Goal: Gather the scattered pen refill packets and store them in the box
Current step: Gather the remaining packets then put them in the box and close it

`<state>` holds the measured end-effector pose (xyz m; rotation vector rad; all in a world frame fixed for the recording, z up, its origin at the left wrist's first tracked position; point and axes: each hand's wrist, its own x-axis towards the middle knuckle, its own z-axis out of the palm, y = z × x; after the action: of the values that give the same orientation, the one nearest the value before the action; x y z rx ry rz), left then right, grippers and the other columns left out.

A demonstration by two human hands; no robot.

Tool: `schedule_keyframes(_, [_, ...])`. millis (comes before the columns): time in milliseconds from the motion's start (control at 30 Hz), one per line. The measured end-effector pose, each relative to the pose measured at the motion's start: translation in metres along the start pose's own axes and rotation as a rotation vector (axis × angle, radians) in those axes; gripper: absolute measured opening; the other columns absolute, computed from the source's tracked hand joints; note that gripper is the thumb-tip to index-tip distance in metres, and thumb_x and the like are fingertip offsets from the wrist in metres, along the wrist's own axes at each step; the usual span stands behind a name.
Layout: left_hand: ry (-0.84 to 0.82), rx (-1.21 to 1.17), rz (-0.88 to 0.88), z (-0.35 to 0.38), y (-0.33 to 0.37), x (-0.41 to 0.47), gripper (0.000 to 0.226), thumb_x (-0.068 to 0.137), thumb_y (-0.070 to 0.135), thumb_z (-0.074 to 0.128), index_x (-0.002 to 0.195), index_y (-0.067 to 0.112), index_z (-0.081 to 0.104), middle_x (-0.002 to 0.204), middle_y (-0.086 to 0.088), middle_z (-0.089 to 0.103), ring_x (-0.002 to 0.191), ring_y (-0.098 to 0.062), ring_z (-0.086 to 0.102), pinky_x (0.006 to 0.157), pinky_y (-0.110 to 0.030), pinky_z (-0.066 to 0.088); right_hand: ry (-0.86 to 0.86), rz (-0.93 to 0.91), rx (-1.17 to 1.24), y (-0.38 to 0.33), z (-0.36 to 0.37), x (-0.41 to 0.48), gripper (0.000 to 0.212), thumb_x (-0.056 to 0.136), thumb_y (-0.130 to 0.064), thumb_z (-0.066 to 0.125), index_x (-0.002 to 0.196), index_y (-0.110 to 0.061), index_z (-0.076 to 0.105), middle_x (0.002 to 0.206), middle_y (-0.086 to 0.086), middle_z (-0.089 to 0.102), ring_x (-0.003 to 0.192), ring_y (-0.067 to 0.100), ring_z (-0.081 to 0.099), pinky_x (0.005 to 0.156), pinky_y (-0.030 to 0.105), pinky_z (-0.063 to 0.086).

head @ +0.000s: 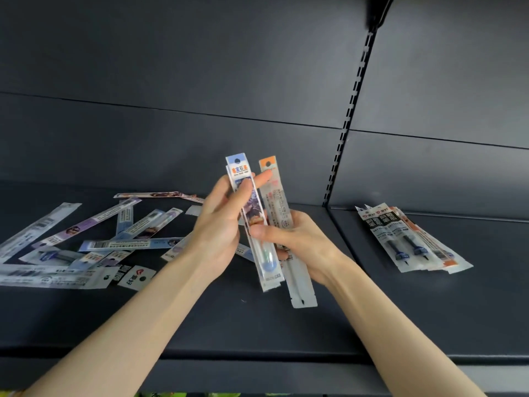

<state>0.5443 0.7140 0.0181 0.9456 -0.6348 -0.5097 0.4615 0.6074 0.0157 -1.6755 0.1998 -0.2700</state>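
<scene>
Both hands hold a small bunch of pen refill packets upright above the dark shelf [257,325]. My left hand [220,224] grips a blue-topped packet [243,173], thumb across its front. My right hand [297,242] pinches the bunch lower down, thumb on the front. An orange-topped packet [270,179] stands behind the blue one. Several more packets [86,242] lie scattered on the shelf to the left. A stacked pile of packets [406,239] lies on the shelf to the right. No box is in view.
A dark back panel rises behind the shelf. A slotted upright rail [347,118] runs down it at the right of centre and meets the shelf near the stacked pile. The shelf's front lip [257,356] crosses the bottom of the view.
</scene>
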Motion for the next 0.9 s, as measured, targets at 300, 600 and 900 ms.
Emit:
schedule_keyframes(300, [-0.007, 0.559, -0.016, -0.032, 0.013, 0.013, 0.021, 0.09, 0.034, 0.057, 0.111, 0.031, 0.06, 0.118, 0.007, 0.065, 0.115, -0.003, 0.056, 0.104, -0.034, 0.041, 0.343, -0.136, 0.021, -0.01, -0.021, 0.0, 0.014, 0.09, -0.002, 0.049, 0.081, -0.012, 0.054, 0.069, 0.004, 0.058, 0.064, 0.017, 0.049, 0.063, 0.026, 0.042])
schedule_keyframes(600, [-0.571, 1.553, -0.178, -0.051, -0.003, 0.028, 0.037, 0.087, 0.032, 0.063, 0.124, 0.027, 0.058, 0.119, 0.011, 0.058, 0.113, -0.007, 0.048, 0.095, -0.022, 0.037, 0.497, -0.23, -0.114, 0.022, -0.025, 0.016, 0.019, 0.087, 0.002, 0.054, 0.094, -0.015, 0.052, 0.077, -0.001, 0.051, 0.07, 0.012, 0.049, 0.072, 0.027, 0.048])
schedule_keyframes(900, [-0.311, 1.17, 0.043, -0.047, -0.001, 0.051, 0.003, 0.078, 0.02, 0.075, 0.077, 0.021, 0.073, 0.077, 0.004, 0.07, 0.068, -0.006, 0.06, 0.071, -0.025, 0.048, 0.555, -0.264, 0.169, 0.016, -0.036, 0.018, 0.038, 0.084, -0.018, 0.07, 0.055, -0.023, 0.047, 0.052, -0.002, 0.034, 0.046, 0.013, 0.028, 0.046, 0.025, 0.027])
